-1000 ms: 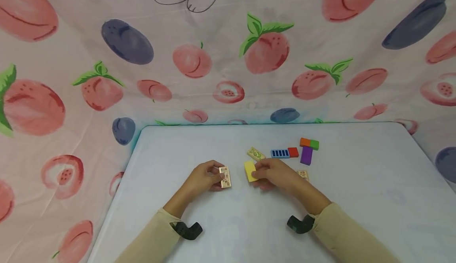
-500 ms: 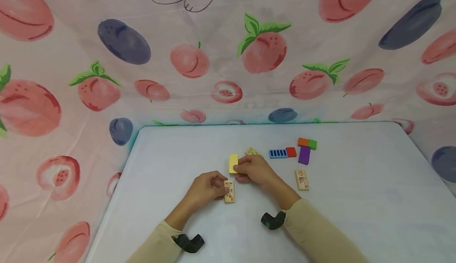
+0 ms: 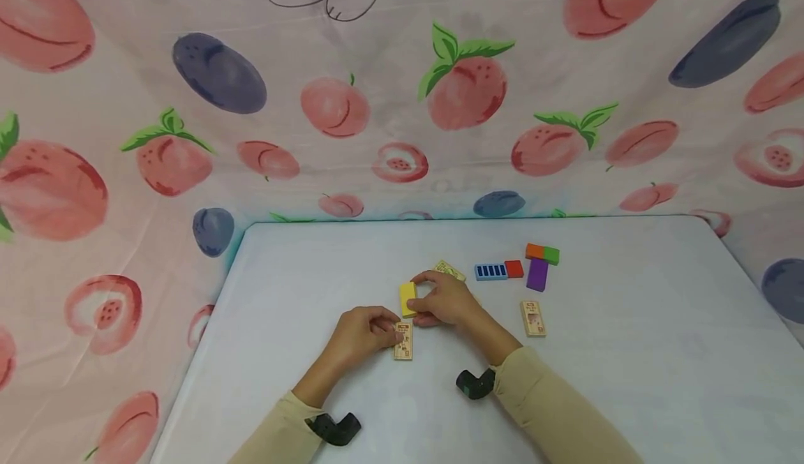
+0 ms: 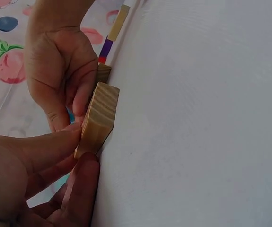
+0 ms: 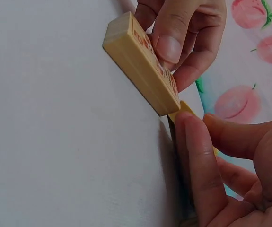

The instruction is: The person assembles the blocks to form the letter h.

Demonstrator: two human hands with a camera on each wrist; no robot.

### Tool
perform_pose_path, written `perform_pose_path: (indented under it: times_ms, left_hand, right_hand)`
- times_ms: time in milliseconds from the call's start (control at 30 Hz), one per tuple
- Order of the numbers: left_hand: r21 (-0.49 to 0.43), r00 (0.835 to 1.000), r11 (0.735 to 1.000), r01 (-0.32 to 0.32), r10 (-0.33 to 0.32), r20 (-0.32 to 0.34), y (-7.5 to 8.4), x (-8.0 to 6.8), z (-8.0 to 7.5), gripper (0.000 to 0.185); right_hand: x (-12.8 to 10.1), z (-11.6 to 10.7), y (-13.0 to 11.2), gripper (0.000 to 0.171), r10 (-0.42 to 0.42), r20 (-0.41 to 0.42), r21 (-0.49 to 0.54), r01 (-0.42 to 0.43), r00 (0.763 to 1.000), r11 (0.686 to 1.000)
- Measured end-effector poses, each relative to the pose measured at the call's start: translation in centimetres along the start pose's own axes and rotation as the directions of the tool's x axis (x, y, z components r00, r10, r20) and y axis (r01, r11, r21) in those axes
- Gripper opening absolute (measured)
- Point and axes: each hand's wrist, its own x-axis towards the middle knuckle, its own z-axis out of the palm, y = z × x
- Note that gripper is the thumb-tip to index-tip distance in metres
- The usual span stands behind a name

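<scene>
Pale smooth table (image 3: 628,380), peach-print cloth behind. Nearest, left hand (image 3: 361,331) pinching flat printed wooden block (image 3: 403,340); just beyond, right hand (image 3: 442,300) pinching yellow rectangular block (image 3: 407,298); farther right, coloured blocks (image 3: 540,263).

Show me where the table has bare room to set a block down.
Bare: the table's left part beyond the left hand, and its right part past the lone wooden block. Crowded: centre, where the right hand holds the yellow block, and the coloured blocks behind.
</scene>
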Motion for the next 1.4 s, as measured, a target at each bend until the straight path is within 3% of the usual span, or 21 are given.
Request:
perform_pose_path:
  times_ms: [133,233,400,633,867,1400]
  left_hand:
    - [0.004,0.997,1.0,-0.013,0.013,0.075,-0.2,0.0,-0.4,0.032]
    - [0.015,0.986,1.0,-0.027,0.024,0.167,-0.3,-0.1,-1.0,0.045]
    - [0.006,0.961,0.997,-0.071,0.067,0.267,-0.5,-0.2,-1.7,0.06]
    - [-0.003,0.963,0.994,-0.113,0.11,0.246,-0.7,-0.4,-1.3,0.06]
    - [0.011,0.966,0.995,-0.099,0.094,0.239,-0.7,-0.4,-1.2,0.059]
    - [-0.019,0.968,0.996,-0.087,0.089,0.236,-1.0,-0.3,-1.6,0.058]
  right_hand:
    - [-0.1,-0.1,0.0,0.044,-0.019,-0.017,-0.105,0.017,1.0,0.994]
    - [-0.1,-0.2,-0.1,0.041,-0.028,-0.01,-0.152,0.026,1.0,0.988]
    - [0.0,-1.0,-0.2,0.044,0.004,0.06,-0.137,0.004,0.998,0.991]
    - [0.3,-2.0,0.0,0.049,0.034,0.169,-0.051,-0.025,0.985,0.998]
    - [0.1,-1.7,0.2,0.049,0.02,0.118,-0.069,-0.012,0.993,0.998]
    - [0.0,-1.5,-0.3,0.048,0.005,0.108,-0.094,0.005,0.994,0.996]
